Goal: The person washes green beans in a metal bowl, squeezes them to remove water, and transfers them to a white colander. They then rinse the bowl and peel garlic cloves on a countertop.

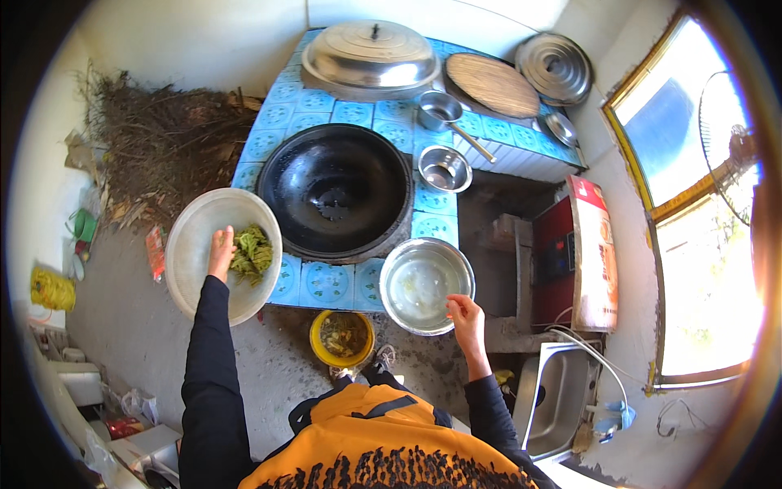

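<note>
My left hand (pixel 221 253) is inside a large whitish plastic colander (pixel 189 244), right beside a clump of wilted leafy greens (pixel 252 253). Its fingertips are partly hidden, so whether they grip any leaves is unclear. The colander sits at the left front corner of the blue-tiled stove. My right hand (pixel 467 318) hangs over the right front rim of a metal basin (pixel 391 305). Its fingers are loosely curled, with nothing visible in them. Cloudy water (pixel 421 284) fills the basin, with small bits floating in it.
A big black wok (pixel 336 183) is set into the tiled stove top (pixel 327 284). Behind lie a small steel bowl (pixel 445 169), a long-handled ladle (pixel 440 111) and a domed lid (pixel 372 55). A yellow bucket (pixel 316 351) stands by my feet; a sink (pixel 559 397) is at right.
</note>
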Demonstrator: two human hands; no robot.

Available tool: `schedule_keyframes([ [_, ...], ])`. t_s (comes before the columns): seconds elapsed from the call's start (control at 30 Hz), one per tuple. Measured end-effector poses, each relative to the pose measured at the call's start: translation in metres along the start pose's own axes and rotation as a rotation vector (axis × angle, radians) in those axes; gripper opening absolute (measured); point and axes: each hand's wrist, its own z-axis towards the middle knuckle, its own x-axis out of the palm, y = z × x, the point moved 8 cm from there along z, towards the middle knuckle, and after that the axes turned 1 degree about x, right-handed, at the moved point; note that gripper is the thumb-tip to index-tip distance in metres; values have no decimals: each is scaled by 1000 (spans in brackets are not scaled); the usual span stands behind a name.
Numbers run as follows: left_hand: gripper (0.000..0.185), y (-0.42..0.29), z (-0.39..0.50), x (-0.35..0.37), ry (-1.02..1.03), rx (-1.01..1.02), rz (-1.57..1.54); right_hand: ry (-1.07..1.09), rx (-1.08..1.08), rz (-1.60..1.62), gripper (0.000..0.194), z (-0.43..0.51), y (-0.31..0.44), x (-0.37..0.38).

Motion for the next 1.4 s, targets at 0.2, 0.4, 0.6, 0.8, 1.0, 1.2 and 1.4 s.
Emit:
schedule_keyframes([
  [0.2,55,-35,6,37,66,271,647,-59,6,-44,17,-7,-14,-23],
  [0.4,22,-116,-29,32,-85,428,543,-41,38,-24,16,1,-24,-22],
  [0.6,16,-228,-145,149,349,616,-117,19,38,-83,17,31,-48,-10],
  [0.8,19,-236,-264,296,911,782,68,76,-171,-312,14,73,-44,9],
  [1.0,29,-178,-276,382,982,680,331,204,-241,-434,16,107,-54,41],
  [1.2,32,-158,-280,415,978,670,575,318,-289,-630,22,130,-87,75],
  [1.4,39,-163,-283,408,904,601,734,421,-215,-792,26,132,-108,94],
])
